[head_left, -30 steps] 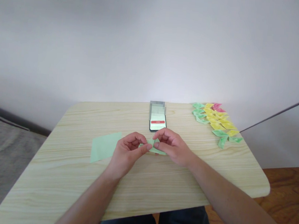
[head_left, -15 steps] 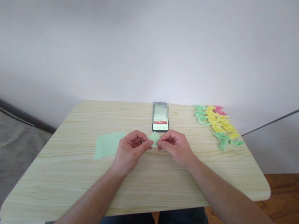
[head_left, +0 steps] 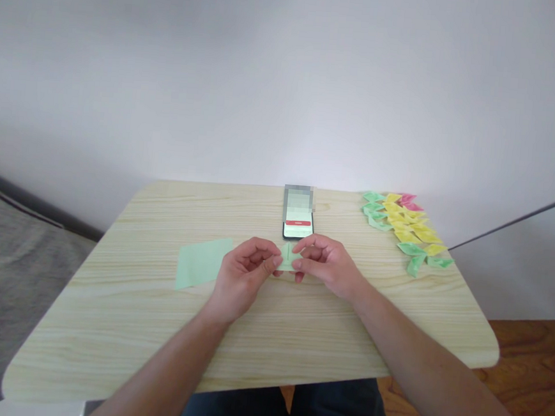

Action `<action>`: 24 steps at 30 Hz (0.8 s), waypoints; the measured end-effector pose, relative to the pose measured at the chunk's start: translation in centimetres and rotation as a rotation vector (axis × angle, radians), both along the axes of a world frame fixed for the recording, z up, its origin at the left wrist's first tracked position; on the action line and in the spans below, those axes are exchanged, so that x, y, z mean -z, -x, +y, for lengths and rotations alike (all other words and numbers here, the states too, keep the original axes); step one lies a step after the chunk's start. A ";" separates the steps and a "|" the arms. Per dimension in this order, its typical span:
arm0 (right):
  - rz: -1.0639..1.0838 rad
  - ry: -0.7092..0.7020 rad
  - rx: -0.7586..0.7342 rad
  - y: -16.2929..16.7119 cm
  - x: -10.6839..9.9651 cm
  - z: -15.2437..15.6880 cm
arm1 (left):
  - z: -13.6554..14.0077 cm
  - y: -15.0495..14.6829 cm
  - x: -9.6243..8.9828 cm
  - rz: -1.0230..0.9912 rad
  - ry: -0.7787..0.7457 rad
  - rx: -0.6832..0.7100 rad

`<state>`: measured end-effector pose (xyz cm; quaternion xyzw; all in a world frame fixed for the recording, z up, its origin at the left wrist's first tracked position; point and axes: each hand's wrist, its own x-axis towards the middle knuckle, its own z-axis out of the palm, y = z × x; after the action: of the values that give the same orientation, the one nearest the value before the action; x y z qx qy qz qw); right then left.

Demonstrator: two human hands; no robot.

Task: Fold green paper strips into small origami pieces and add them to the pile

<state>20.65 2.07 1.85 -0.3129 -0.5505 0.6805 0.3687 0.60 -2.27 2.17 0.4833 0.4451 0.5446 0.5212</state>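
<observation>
A small folded piece of green paper [head_left: 289,256] is held between both hands, just in front of the phone, with a crease line down its middle. My left hand [head_left: 247,271] pinches its left edge between thumb and fingers. On the right edge, my right hand [head_left: 325,263] grips it the same way, thumb on the near face. Fingertips cover parts of both sides of the paper. A flat sheet of green paper [head_left: 200,264] lies on the table beside my left hand, which hides its right end.
A phone [head_left: 298,216] with a lit screen lies behind my hands. Several folded paper pieces, yellow [head_left: 404,221], green [head_left: 373,209] and pink [head_left: 409,200], sit in rows at the table's [head_left: 265,361] right back. A white wall [head_left: 286,93] rises behind the table.
The paper's top showed a pointed peak before; now it looks flatter across the top. My right fingers have shifted slightly on it. The whole view has moved a little.
</observation>
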 end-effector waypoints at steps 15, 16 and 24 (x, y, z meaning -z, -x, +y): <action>0.007 -0.052 -0.034 -0.2 -0.3 0.0 | 0.0 0.1 0.2 -0.064 -0.003 0.013; 0.001 -0.061 -0.032 0.0 -0.2 -0.2 | -0.1 0.0 0.1 -0.061 0.004 0.031; -0.021 -0.083 0.010 0.7 0.1 -0.7 | -0.5 -0.4 -0.1 -0.006 0.015 0.093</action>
<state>19.91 1.34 1.78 -0.3073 -0.5807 0.6518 0.3789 1.05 -2.75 2.29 0.4982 0.4246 0.5179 0.5507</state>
